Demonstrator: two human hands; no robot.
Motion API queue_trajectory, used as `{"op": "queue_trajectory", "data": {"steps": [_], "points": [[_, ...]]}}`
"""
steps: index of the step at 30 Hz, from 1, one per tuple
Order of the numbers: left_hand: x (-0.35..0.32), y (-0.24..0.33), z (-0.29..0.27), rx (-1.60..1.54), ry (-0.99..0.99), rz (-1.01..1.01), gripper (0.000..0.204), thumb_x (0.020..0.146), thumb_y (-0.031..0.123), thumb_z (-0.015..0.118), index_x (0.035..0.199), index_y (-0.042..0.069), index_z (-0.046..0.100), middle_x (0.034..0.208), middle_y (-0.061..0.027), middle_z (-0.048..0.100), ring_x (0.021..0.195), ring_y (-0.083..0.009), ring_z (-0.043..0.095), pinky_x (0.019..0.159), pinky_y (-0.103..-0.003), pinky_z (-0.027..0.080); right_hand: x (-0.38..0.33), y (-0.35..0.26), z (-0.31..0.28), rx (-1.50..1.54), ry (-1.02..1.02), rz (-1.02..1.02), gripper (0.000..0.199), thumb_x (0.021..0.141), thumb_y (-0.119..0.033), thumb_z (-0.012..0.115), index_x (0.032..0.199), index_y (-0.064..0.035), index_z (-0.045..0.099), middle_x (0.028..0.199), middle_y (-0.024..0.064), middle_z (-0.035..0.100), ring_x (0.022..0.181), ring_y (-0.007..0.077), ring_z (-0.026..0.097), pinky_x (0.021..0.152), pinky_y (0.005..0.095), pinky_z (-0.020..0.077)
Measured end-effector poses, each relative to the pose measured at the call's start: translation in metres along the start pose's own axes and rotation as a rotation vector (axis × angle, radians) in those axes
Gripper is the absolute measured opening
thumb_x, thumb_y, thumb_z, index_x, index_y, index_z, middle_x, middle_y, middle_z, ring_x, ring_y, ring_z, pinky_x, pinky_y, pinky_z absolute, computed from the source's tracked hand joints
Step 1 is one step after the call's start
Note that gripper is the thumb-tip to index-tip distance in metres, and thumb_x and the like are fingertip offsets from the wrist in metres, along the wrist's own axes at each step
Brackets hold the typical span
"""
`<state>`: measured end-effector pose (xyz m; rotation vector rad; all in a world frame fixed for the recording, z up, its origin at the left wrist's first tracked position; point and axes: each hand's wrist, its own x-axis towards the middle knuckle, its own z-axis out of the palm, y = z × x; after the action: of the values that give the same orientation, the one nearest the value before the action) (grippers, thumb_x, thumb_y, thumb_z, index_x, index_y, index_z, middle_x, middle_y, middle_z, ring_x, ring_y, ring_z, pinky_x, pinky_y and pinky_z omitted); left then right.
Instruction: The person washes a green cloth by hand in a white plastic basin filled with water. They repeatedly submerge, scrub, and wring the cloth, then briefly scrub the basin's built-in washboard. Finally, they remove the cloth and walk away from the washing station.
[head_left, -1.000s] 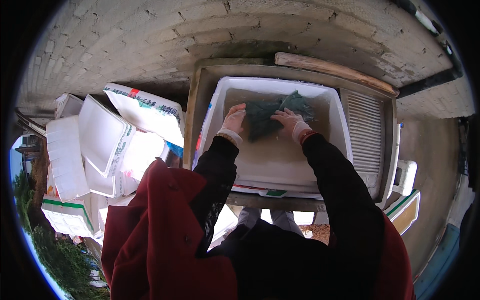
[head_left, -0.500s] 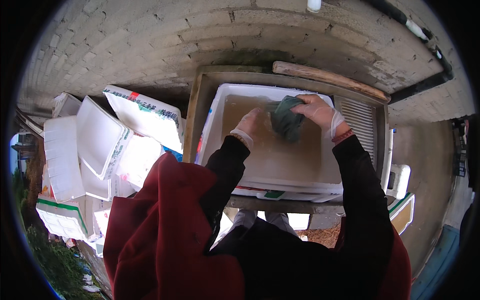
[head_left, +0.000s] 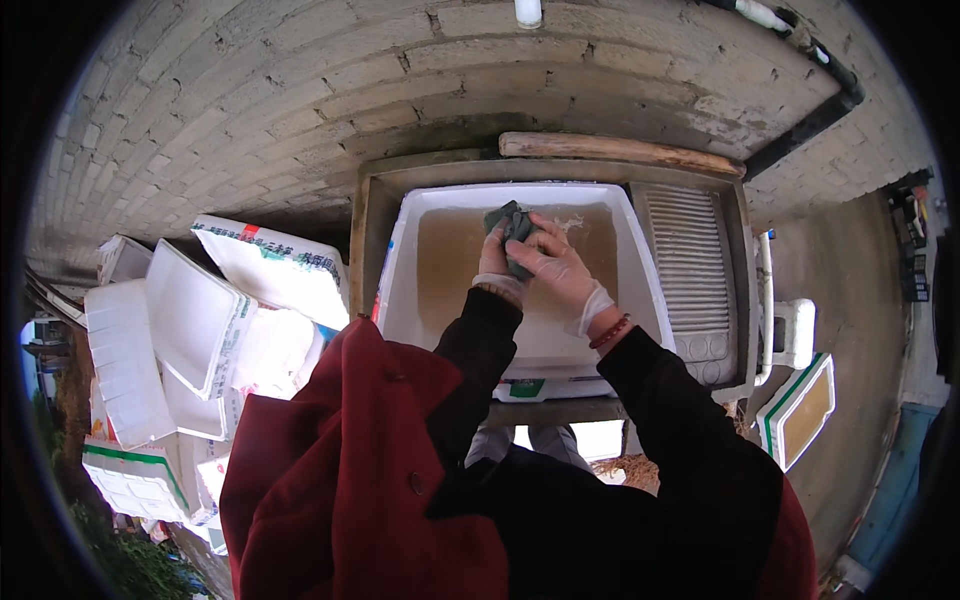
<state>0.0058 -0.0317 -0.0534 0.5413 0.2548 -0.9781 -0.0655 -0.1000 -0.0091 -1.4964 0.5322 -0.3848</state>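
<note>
A white foam box point(head_left: 640, 270) holding murky brown water sits in a concrete sink. Over the water both of my hands squeeze a bunched dark green cloth point(head_left: 516, 228). My left hand point(head_left: 494, 258) grips it from the left side. My right hand point(head_left: 560, 270), in a thin clear glove, wraps over it from the right. Black sleeves cover both forearms, and a red bead bracelet circles my right wrist.
A ribbed washboard point(head_left: 692, 268) lies right of the box inside the sink point(head_left: 368, 210). A wooden pole point(head_left: 620, 150) rests along the sink's far rim by the brick wall. Stacked white foam boxes and lids point(head_left: 190, 340) pile up at left. Another foam box point(head_left: 800, 408) stands at lower right.
The spread cloth has been gathered into a tight wad. My hands have come together and shifted left over the water, closing around it.
</note>
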Motion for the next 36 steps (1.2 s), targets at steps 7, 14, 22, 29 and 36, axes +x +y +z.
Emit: {"op": "queue_trajectory", "data": {"steps": [7, 14, 22, 29, 36], "points": [[-0.007, -0.019, -0.004, 0.167, -0.02, 0.088, 0.03, 0.089, 0.018, 0.041, 0.114, 0.004, 0.048, 0.109, -0.0087, 0.056, 0.102, -0.0233, 0.054, 0.088, -0.035, 0.045, 0.064, 0.042, 0.0, 0.392, 0.237, 0.303, 0.028, 0.08, -0.021, 0.066, 0.102, -0.0088, 0.053, 0.089, 0.0062, 0.056, 0.083, 0.0157, 0.054, 0.075, 0.0248, 0.0434], [-0.008, 0.032, -0.01, 0.109, -0.082, 0.088, 0.037, 0.09, 0.039, 0.048, 0.113, 0.011, 0.05, 0.111, -0.0104, 0.055, 0.1, -0.0249, 0.054, 0.087, -0.039, 0.045, 0.0, 0.024, 0.039, 0.0, 0.069, -0.086, 0.04, 0.087, -0.018, 0.053, 0.124, -0.0058, 0.051, 0.122, 0.0124, 0.048, 0.111, 0.0182, 0.045, 0.094, 0.0271, 0.0352], [-0.035, -0.006, 0.007, 0.015, 0.026, 0.045, 0.036, 0.09, 0.028, 0.047, 0.12, 0.008, 0.047, 0.117, -0.0106, 0.053, 0.108, -0.0272, 0.051, 0.094, -0.043, 0.04, 0.033, 0.012, 0.014, 0.393, 0.065, 0.256, 0.041, 0.092, -0.032, 0.047, 0.121, -0.0045, 0.052, 0.121, 0.014, 0.052, 0.108, 0.0237, 0.049, 0.095, 0.0311, 0.0354], [-0.038, 0.033, 0.019, 0.081, -0.056, -0.027, 0.049, 0.09, 0.051, 0.038, 0.11, 0.008, 0.052, 0.11, -0.0097, 0.056, 0.101, -0.0239, 0.055, 0.088, -0.037, 0.045, -0.012, 0.01, 0.028, -0.593, 0.112, -0.561, 0.027, 0.088, -0.027, 0.046, 0.106, -0.0086, 0.055, 0.116, 0.0146, 0.051, 0.11, 0.0369, 0.043, 0.094, 0.0471, 0.0308], [-0.037, 0.015, 0.038, 0.115, 0.02, -0.08, 0.047, 0.09, 0.048, 0.04, 0.114, 0.01, 0.052, 0.114, -0.0067, 0.055, 0.106, -0.0232, 0.051, 0.094, -0.036, 0.041, 0.009, -0.005, 0.019, -0.719, 0.189, -0.526, 0.026, 0.088, -0.027, 0.044, 0.083, -0.0035, 0.055, 0.088, 0.0169, 0.056, 0.084, 0.0369, 0.049, 0.076, 0.0435, 0.0381]]}}
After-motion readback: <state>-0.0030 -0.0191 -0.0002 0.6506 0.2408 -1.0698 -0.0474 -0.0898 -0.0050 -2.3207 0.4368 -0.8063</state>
